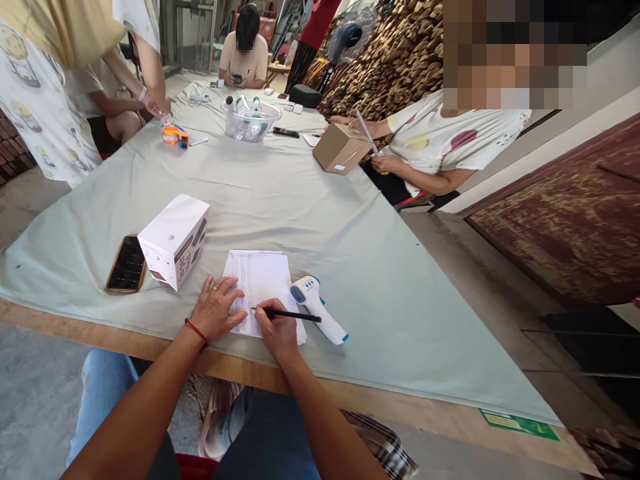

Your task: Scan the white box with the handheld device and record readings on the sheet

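"Firstly, what stands around?"

"A white box [175,235] and a phone [126,267] left of the paper [267,280]; a thermometer [315,301] close against its right side."

"Alignment?"

"The black pen [296,314] lies crosswise above the paper, tip leftward, tail seen over the thermometer. The right hand [279,335] grips it; the left hand [216,313], grasping nothing, rests spread on the paper's left edge."

"Obscured?"

"Writing too small to read; tip contact cannot be confirmed."

From here, bare tablecloth [400,307] runs wide right of the thermometer gun [325,317]; leftward, white box [175,240] and phone [126,265] crowd the left hand [216,310]
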`<state>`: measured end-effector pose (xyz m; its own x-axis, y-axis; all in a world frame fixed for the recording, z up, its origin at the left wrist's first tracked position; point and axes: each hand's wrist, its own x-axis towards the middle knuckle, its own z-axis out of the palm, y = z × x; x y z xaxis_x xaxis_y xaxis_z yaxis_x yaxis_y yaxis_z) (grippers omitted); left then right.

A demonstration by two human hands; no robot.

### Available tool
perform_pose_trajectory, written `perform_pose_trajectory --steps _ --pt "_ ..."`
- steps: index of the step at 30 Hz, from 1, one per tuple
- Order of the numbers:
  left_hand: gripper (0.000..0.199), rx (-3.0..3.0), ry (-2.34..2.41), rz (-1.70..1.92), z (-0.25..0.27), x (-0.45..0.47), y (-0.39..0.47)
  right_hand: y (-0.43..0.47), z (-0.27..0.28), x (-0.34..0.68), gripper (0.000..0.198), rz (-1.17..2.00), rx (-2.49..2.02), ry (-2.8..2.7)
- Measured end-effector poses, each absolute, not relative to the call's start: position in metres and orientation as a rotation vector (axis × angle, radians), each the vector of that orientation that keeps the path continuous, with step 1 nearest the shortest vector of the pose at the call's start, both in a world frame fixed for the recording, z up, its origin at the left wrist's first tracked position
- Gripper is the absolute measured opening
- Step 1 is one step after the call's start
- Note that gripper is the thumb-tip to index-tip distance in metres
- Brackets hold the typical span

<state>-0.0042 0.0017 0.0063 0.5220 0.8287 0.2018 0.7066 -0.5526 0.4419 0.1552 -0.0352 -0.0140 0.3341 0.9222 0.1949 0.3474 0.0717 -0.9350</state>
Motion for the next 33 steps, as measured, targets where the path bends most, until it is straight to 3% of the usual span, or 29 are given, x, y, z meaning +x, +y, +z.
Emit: perform_pose_trajectory --steps 33 --pt "0.029 2.452 1.281 0.569 0.0057 -0.0041 0.0017 -0.0362 -0.0137 0.1570 0.012 0.630 -1.516 -1.178"
